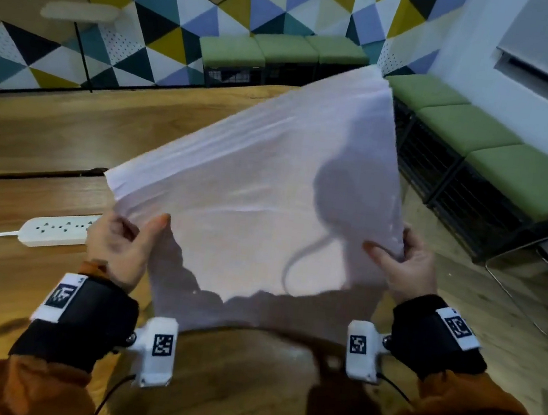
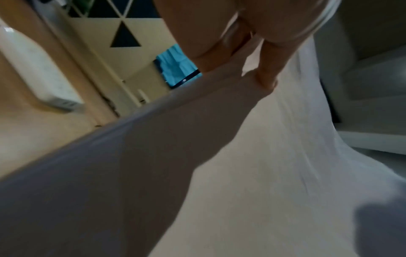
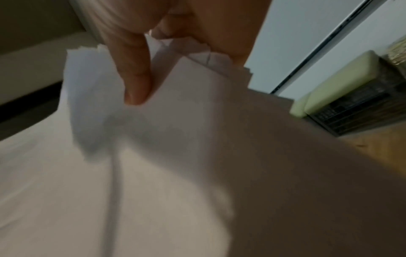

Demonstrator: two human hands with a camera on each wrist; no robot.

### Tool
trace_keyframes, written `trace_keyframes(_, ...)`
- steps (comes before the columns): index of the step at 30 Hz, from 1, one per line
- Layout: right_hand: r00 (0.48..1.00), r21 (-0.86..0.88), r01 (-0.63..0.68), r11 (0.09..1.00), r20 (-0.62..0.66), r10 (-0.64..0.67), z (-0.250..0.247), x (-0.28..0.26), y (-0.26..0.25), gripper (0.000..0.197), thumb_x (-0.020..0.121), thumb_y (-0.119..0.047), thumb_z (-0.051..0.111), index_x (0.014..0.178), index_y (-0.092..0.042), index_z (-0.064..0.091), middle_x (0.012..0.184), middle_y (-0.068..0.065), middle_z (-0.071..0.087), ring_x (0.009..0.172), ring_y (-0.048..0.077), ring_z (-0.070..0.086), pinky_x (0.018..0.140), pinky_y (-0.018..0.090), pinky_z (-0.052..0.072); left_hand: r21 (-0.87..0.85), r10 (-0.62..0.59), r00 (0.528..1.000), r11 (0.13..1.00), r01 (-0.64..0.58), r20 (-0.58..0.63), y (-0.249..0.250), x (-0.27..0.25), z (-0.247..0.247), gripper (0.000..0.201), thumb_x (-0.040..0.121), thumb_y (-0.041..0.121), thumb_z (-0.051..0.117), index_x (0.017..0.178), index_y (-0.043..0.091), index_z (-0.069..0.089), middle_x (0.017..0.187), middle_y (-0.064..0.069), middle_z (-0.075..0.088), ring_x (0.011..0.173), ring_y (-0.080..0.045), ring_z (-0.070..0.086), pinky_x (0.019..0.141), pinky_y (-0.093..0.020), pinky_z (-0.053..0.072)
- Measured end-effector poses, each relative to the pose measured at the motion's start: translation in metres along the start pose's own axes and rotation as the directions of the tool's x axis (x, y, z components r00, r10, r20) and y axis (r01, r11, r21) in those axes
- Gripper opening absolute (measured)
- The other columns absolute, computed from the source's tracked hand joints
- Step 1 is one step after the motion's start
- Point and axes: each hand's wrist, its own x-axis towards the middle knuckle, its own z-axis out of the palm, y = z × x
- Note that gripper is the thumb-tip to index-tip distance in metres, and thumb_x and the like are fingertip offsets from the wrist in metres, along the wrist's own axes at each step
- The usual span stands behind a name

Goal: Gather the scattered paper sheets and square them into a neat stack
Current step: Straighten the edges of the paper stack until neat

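1. Bundle of white paper sheets (image 1: 261, 185) held up above a wooden table (image 1: 33, 129), tilted, edges not yet flush (corners fanned in the right wrist view).
2. Left hand (image 1: 119, 247) pinching the near left edge, thumb on top.
3. Right hand (image 1: 407, 261) gripping the near right edge, thumb on top.
4. White power strip (image 1: 55, 230) lying on the table just beside the left hand.

dim indoor light | wrist views blurred | head view edges warped
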Motion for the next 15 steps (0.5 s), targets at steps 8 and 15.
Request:
trace_keyframes(8, 0.991, -0.173, -0.073, 0.982, 0.097, 0.091, -0.002, -0.039, 0.016, 0.044, 0.071, 0.011, 0.067, 0.1, -0.02, 0.056, 0.086, -0.007, 0.066, 0.081, 0.012, 0.062, 0.063, 0.013, 0.053, -0.011, -0.22, 0.943, 0.973, 0.23, 0.249, -0.021, -0.032, 0.014, 0.072, 0.063, -0.01, 0.074, 0.124, 0.01, 0.04, 0.116, -0.008, 0.053, 0.111, -0.026, 0.052, 0.094, -0.04, 0.043)
trace_keyframes(15, 0.986, -0.144, -0.167, 0.975, -0.024, 0.165, -0.001, -0.053, 0.019, 0.031, 0.07, 0.013, 0.068, 0.09, -0.009, 0.058, 0.089, 0.01, 0.064, 0.082, 0.026, 0.059, 0.068, 0.028, 0.057, 0.063, -0.282, 0.941, 0.959, 0.275, 0.185, -0.024, -0.04, 0.017, 0.022, 0.073, 0.001, 0.07, 0.093, 0.0, 0.062, 0.08, -0.007, 0.057, 0.074, -0.022, 0.052, 0.082, -0.043, 0.048)
